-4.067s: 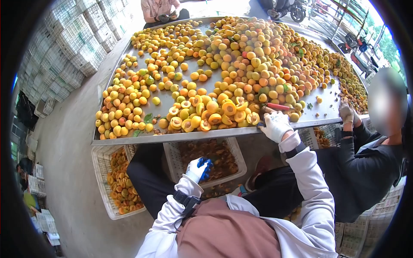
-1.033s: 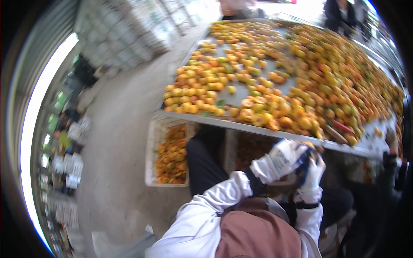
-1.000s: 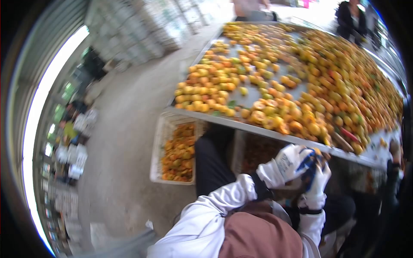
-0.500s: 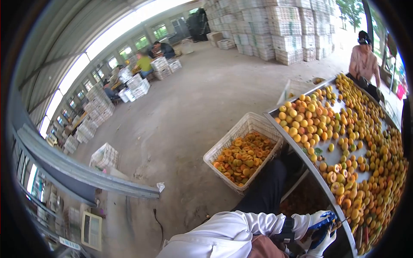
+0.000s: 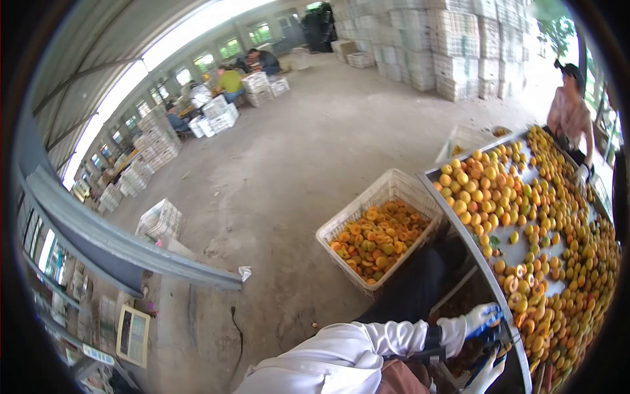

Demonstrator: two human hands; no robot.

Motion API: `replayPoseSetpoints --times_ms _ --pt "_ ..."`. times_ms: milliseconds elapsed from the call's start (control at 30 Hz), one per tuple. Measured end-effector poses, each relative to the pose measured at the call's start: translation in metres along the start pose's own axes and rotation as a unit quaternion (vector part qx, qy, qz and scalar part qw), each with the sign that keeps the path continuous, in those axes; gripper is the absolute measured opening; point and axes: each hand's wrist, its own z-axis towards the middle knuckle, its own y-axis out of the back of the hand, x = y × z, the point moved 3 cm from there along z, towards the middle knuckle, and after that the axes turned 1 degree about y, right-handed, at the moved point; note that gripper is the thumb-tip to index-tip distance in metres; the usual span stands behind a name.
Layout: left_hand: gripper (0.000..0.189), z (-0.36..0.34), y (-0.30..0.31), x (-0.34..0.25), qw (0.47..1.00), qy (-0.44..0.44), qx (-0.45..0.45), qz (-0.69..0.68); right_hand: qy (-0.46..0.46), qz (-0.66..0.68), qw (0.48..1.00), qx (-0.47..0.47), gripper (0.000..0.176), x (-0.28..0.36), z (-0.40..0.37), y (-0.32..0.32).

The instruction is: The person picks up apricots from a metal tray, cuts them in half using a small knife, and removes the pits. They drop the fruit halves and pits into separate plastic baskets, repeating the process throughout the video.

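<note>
My 2 gloved hands meet just off the near long edge of the metal tabletop. My left hand has its blue-coated fingers bent, but I can't tell how far they close or whether they grip anything. My right hand is just below it, fingers pointing up at the edge; something small and brownish shows at their tips, too unclear to name or call held.

Whole fruits cover the near left corner and spread to the far edge. Halved fruits lie along the near edge, left of my hands, and a leaf lies nearer that corner. On the floor beside my leg, 1 white crate holds orange fruit halves. Another person is by the far left corner.
</note>
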Motion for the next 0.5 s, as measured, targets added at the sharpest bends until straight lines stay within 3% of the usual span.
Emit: replayPoseSetpoints --times_ms 33,67,100,133,167,200,233,267,300,367,433,467,500 --pt "0.019 -0.024 -0.023 -0.052 0.995 0.082 -0.016 -0.046 0.008 0.136 0.99 0.034 0.026 -0.021 0.003 0.007" --pt "0.019 -0.032 -0.029 -0.071 0.99 0.081 -0.004 -0.112 -0.007 0.016 0.999 0.039 0.026 -0.034 0.004 0.023" --pt "0.023 -0.041 -0.038 -0.091 0.987 0.087 -0.027 -0.131 0.036 -0.02 0.999 0.0 0.028 -0.025 -0.006 0.013" --pt "0.025 -0.038 -0.033 -0.091 0.985 0.059 0.023 -0.16 0.043 -0.059 0.995 0.07 0.029 -0.011 -0.011 0.008" --pt "0.013 -0.052 -0.057 -0.12 0.988 0.069 -0.025 -0.135 0.014 -0.088 0.993 0.072 0.027 0.032 -0.023 -0.01" --pt "0.018 -0.049 -0.054 -0.117 0.988 0.092 -0.027 -0.117 -0.075 -0.033 0.99 0.117 0.025 0.043 -0.031 -0.016" --pt "0.021 -0.051 -0.053 -0.116 0.98 0.134 -0.018 -0.148 -0.087 -0.043 0.984 0.148 0.024 0.05 -0.035 -0.021" --pt "0.026 -0.05 -0.051 -0.108 0.975 0.147 0.009 -0.167 -0.125 0.038 0.978 0.162 0.022 0.062 -0.038 -0.031" --pt "0.038 -0.044 -0.044 -0.102 0.975 0.16 0.014 -0.152 -0.13 0.087 0.971 0.183 0.021 0.061 -0.038 -0.035" --pt "0.042 -0.044 -0.042 -0.088 0.978 0.159 -0.013 -0.132 -0.132 0.09 0.972 0.172 0.022 0.06 -0.036 -0.04" --pt "0.047 -0.04 -0.044 -0.08 0.981 0.156 -0.013 -0.116 -0.056 0.058 0.98 0.18 0.023 0.05 -0.032 -0.038" --pt "0.047 -0.042 -0.045 -0.078 0.975 0.195 -0.039 -0.104 -0.044 0.047 0.982 0.178 0.023 0.047 -0.031 -0.037" --pt "0.046 -0.043 -0.047 -0.078 0.976 0.196 -0.063 -0.072 -0.097 0.058 0.978 0.176 0.022 0.052 -0.032 -0.035"
